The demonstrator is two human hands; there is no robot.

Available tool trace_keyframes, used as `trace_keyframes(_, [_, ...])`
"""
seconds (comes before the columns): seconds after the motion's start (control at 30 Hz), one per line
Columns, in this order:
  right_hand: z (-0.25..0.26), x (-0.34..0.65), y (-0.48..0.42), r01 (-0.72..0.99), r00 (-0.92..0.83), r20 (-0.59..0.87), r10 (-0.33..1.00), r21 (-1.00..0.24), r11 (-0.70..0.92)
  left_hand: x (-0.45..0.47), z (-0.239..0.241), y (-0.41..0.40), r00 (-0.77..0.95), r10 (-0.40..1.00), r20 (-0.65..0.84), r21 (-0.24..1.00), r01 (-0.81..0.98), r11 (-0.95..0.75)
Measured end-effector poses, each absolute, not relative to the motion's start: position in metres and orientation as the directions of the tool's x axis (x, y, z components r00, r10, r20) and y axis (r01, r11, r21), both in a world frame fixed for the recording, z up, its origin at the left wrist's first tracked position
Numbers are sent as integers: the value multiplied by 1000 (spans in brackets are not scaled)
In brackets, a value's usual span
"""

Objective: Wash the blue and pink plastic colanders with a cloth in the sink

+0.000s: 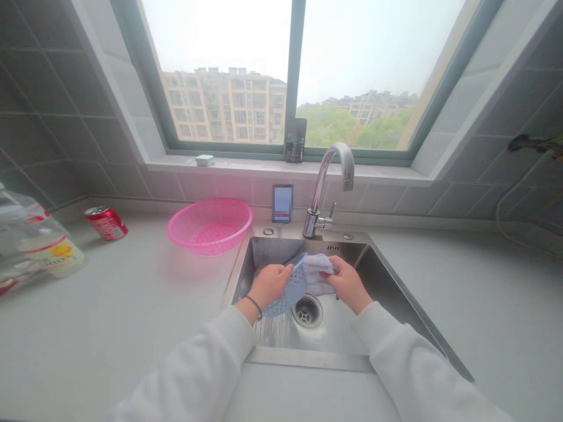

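Over the steel sink [387, 305] my left hand [269, 285] grips a blue perforated basket [291, 288] by its left edge. My right hand [347, 283] presses a pale lilac cloth [317, 268] against the basket's upper right side. Both hands are closed, held just above the round drain [307, 310]. The chrome tap [328, 181] arches over them from the back of the sink; I see no water running from it.
A pink plastic colander [210, 225] sits on the counter left of the sink. A red can [106, 222] lies on its side further left, beside bottles in a clear bag [35, 246]. A phone [282, 203] leans against the wall behind the sink.
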State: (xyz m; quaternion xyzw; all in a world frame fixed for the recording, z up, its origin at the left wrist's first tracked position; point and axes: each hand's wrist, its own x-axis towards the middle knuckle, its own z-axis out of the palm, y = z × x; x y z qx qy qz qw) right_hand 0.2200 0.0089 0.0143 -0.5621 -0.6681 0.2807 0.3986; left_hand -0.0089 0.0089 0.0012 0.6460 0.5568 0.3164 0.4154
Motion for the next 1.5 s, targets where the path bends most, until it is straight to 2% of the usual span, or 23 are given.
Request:
trace_keyframes(0.53, [13, 222, 11, 489, -43, 208, 977, -849, 202, -10, -2, 9, 195, 979, -57, 896, 442, -36])
trace_keyframes(0.7, [20, 211, -1, 357, -274, 221, 936, -880, 312, -10, -2, 10, 189, 981, -37, 895, 443, -51])
trace_keyframes(0.8, [24, 205, -8, 357, -381, 195, 904, -871, 339, -11, 0, 10, 197, 980, -33, 893, 447, -60])
trace_keyframes(0.87, [24, 206, -6, 375, -355, 209, 911, -861, 343, -11, 0, 10, 192, 981, -24, 890, 451, -67])
trace_keyframes(1.0, [18, 219, 6, 448, -144, 249, 958, -847, 287, -11, -1, 9, 188, 982, -33, 895, 442, -55])
trace_keyframes(1.07, [17, 223, 8, 461, -91, 256, 962, -846, 269, -11, 0, 9, 194, 980, -41, 900, 433, -48])
trace_keyframes(1.13, [19, 219, 4, 424, -152, 261, 953, -854, 301, -10, 1, 8, 192, 980, -42, 901, 431, -46])
trace_keyframes(1.23, [25, 207, -8, 359, -362, 236, 902, -857, 369, -10, 3, 8, 199, 979, -36, 894, 445, -57])
trace_keyframes(1.3, [28, 202, -12, 358, -437, 215, 874, -850, 387, -10, 4, 8, 205, 979, -22, 888, 453, -75])
trace_keyframes(1.37, [26, 205, -9, 383, -395, 222, 891, -842, 380, -10, 4, 8, 198, 980, -13, 891, 447, -78])
trace_keyframes(1.5, [20, 223, 7, 492, -114, 264, 958, -822, 286, -9, 2, 8, 183, 982, -46, 905, 424, -36])
